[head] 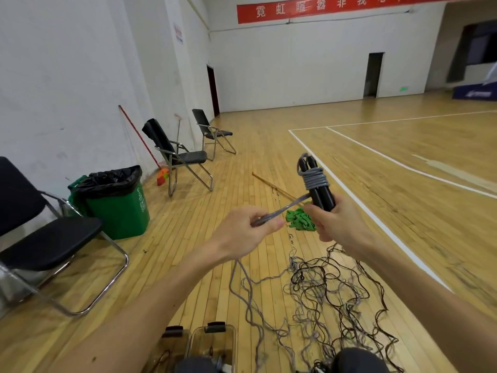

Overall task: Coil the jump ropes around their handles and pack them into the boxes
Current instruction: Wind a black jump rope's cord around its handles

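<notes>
Boxes (212, 343) of clear plastic sit nearest, with a tangle of loose jump ropes (330, 292) spread over the wooden floor just beside them. Above that, the left hand (250, 230) pinches a taut grey rope (285, 211) while the right hand (333, 222) grips a pair of black handles (320, 189) wound with several grey turns, the two hands close but apart. Farther off are a green mop head (300, 219), a green bin (118, 200) and folding chairs (185, 157) along the wall

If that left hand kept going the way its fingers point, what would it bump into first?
Probably the right hand, which grips the black handles. The left hand pinches the grey rope and points along it toward them, though depth is hard to judge.
</notes>
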